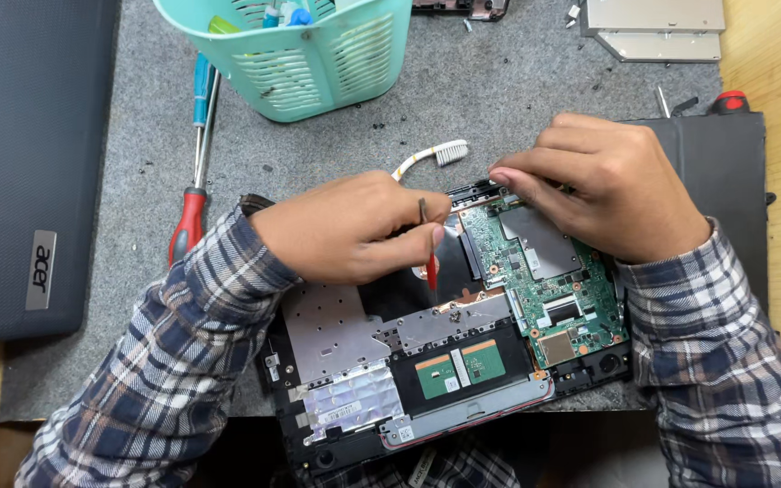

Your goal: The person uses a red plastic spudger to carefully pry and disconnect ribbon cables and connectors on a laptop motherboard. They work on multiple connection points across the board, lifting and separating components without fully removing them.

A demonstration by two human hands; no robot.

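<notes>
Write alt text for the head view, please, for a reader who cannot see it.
Two hands work over an opened laptop: the left hand holds a small red-tipped tool, the right hand touches the green circuit board. A teal basket stands behind.

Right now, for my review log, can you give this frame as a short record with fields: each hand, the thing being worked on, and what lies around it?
left hand: left hand grips a small red-tipped tool, held upright over the opened laptop
right hand: right hand rests fingertips on the far edge of the green circuit board
work surface: grey mat
nearby: teal basket, red-handled screwdriver, white toothbrush, closed dark laptop
sleeves: plaid
</notes>
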